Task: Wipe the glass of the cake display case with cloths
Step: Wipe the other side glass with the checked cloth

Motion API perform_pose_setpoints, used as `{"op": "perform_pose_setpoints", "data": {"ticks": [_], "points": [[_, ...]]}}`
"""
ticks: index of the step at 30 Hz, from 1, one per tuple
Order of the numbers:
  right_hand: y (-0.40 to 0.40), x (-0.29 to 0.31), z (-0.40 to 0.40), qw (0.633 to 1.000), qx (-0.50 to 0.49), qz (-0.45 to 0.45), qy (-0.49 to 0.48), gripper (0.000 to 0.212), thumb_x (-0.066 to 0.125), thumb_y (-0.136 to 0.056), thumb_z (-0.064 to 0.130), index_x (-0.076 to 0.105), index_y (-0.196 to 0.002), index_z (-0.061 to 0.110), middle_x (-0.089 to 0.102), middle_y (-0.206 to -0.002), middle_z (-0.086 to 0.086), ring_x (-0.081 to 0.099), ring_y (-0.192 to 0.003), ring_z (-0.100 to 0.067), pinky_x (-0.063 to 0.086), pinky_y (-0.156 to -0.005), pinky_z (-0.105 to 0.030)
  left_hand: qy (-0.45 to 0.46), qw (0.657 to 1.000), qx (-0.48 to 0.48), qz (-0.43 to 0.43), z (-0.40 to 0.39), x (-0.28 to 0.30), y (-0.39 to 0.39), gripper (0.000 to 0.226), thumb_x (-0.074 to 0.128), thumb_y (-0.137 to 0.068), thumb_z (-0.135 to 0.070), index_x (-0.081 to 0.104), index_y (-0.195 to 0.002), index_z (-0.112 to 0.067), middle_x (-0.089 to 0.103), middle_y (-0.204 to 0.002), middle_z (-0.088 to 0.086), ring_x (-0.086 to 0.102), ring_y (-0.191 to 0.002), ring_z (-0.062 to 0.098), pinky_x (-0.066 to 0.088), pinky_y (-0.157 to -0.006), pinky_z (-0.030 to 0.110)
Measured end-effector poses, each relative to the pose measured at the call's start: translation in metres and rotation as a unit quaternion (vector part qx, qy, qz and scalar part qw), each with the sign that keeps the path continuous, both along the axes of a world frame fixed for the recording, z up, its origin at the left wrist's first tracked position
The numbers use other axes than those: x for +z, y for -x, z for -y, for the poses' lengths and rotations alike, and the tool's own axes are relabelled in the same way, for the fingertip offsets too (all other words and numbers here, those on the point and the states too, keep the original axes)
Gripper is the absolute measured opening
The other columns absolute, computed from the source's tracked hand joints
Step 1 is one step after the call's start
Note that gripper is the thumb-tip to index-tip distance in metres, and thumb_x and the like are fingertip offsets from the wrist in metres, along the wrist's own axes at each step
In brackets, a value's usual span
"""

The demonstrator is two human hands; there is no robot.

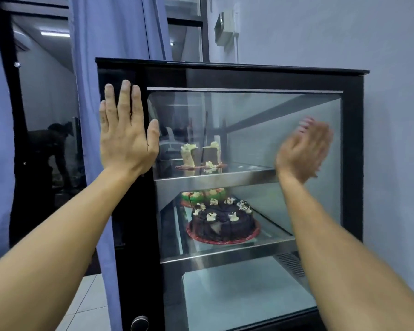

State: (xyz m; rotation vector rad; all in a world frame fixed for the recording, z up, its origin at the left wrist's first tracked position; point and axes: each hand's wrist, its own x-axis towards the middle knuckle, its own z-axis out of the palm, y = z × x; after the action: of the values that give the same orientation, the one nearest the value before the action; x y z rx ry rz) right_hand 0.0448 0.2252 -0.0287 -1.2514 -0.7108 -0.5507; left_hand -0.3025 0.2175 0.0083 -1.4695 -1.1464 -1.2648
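Note:
The black-framed cake display case (351, 144) stands in front of me with its glass pane (249, 120) facing me. My left hand (126, 130) lies flat with fingers spread on the case's black left frame at the pane's upper left corner. My right hand (302, 149) is blurred in front of the right half of the glass, at upper-shelf height; a bit of pink (306, 121) shows past its fingertips, too blurred to tell what it is. No cloth is plainly visible in either hand.
Inside, cake slices (201, 154) sit on the upper shelf and a chocolate cake (222, 220) with a green cake (202, 195) behind it on the middle shelf. A blue curtain (93, 68) hangs at the case's left. A grey wall (392, 139) is on the right.

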Motion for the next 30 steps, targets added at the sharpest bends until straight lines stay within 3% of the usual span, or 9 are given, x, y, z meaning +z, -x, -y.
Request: {"op": "perform_pose_setpoints", "data": {"ticks": [3, 5, 7, 9, 15, 19, 22, 26, 30], "points": [[0.055, -0.008, 0.011, 0.987, 0.035, -0.157, 0.011, 0.068, 0.018, -0.103, 0.037, 0.015, -0.164, 0.006, 0.009, -0.172, -0.013, 0.004, -0.160, -0.030, -0.005, -0.127, -0.037, 0.003, 1.000, -0.003, -0.001, 0.000, -0.002, -0.001, 0.073, 0.034, -0.108, -0.041, 0.005, -0.165, -0.007, -0.002, -0.174, 0.013, -0.011, -0.159, 0.038, -0.001, -0.129, 0.052], [0.119, -0.003, 0.015, 0.995, 0.035, 0.092, -0.024, 0.064, 0.026, -0.106, 0.033, 0.019, -0.162, 0.003, 0.010, -0.171, -0.014, 0.009, -0.159, -0.030, -0.004, -0.129, -0.039, -0.003, 1.000, -0.003, -0.011, 0.000, -0.002, 0.001, 0.073, 0.033, -0.108, -0.042, 0.004, -0.165, -0.006, -0.004, -0.174, 0.013, -0.011, -0.159, 0.038, -0.002, -0.130, 0.051], [0.162, -0.003, 0.016, 0.894, 0.027, 0.447, -0.013, 0.060, 0.032, -0.108, 0.031, 0.025, -0.162, 0.007, 0.017, -0.171, -0.013, 0.015, -0.158, -0.031, 0.008, -0.130, -0.047, -0.004, 1.000, -0.009, -0.019, -0.001, -0.002, 0.003, 0.073, 0.032, -0.108, -0.042, 0.003, -0.165, -0.007, -0.005, -0.174, 0.012, -0.010, -0.159, 0.036, -0.002, -0.130, 0.049], [0.143, 0.019, 0.012, 0.804, 0.004, 0.594, -0.020, 0.056, 0.036, -0.109, 0.033, 0.033, -0.160, 0.009, 0.028, -0.168, -0.012, 0.020, -0.157, -0.028, 0.018, -0.128, -0.049, -0.005, 1.000, -0.016, -0.016, -0.001, -0.002, 0.004, 0.074, 0.031, -0.107, -0.045, 0.005, -0.165, -0.007, -0.002, -0.174, 0.010, -0.006, -0.160, 0.032, -0.002, -0.130, 0.046], [-0.050, 0.049, 0.008, 0.977, 0.007, 0.206, 0.049, 0.058, 0.021, -0.111, 0.039, 0.015, -0.165, 0.017, 0.009, -0.173, -0.003, 0.002, -0.160, -0.023, 0.001, -0.130, -0.041, -0.012, 1.000, -0.017, -0.002, -0.002, -0.004, -0.001, 0.076, 0.028, -0.104, -0.047, 0.007, -0.165, -0.007, 0.002, -0.174, 0.009, -0.002, -0.161, 0.029, -0.005, -0.129, 0.042], [-0.024, 0.047, 0.011, 0.992, 0.030, -0.111, 0.052, 0.059, 0.017, -0.110, 0.035, 0.011, -0.165, 0.014, 0.004, -0.173, -0.004, 0.000, -0.160, -0.025, -0.005, -0.128, -0.037, -0.012, 1.000, -0.011, 0.000, -0.001, -0.004, -0.003, 0.076, 0.029, -0.105, -0.046, 0.007, -0.165, -0.006, 0.002, -0.174, 0.011, -0.004, -0.160, 0.031, -0.005, -0.129, 0.043], [0.088, 0.035, 0.015, 0.992, 0.026, 0.124, -0.011, 0.063, 0.023, -0.107, 0.035, 0.017, -0.164, 0.007, 0.008, -0.172, -0.010, 0.006, -0.160, -0.029, -0.001, -0.129, -0.040, -0.011, 1.000, -0.006, -0.009, -0.001, -0.004, -0.001, 0.075, 0.028, -0.105, -0.045, 0.006, -0.165, -0.004, -0.001, -0.174, 0.011, -0.009, -0.160, 0.031, -0.006, -0.129, 0.044], [0.147, 0.000, 0.019, 0.823, 0.041, 0.567, 0.019, 0.060, 0.037, -0.109, 0.033, 0.024, -0.162, 0.008, 0.017, -0.171, -0.014, 0.010, -0.159, -0.029, 0.013, -0.129, -0.051, -0.024, 0.999, 0.003, -0.034, -0.001, -0.004, 0.001, 0.074, 0.026, -0.106, -0.043, 0.004, -0.165, -0.005, -0.007, -0.174, 0.008, -0.011, -0.160, 0.031, -0.007, -0.129, 0.042], [0.003, 0.027, 0.001, 0.934, 0.022, 0.357, -0.013, 0.056, 0.034, -0.108, 0.030, 0.035, -0.158, 0.004, 0.026, -0.168, -0.014, 0.023, -0.156, -0.030, 0.006, -0.130, -0.036, -0.036, 0.997, 0.008, -0.066, -0.004, -0.003, 0.000, 0.072, 0.028, -0.105, -0.041, 0.004, -0.167, -0.014, -0.006, -0.174, 0.007, -0.007, -0.160, 0.035, -0.010, -0.129, 0.044]]}}
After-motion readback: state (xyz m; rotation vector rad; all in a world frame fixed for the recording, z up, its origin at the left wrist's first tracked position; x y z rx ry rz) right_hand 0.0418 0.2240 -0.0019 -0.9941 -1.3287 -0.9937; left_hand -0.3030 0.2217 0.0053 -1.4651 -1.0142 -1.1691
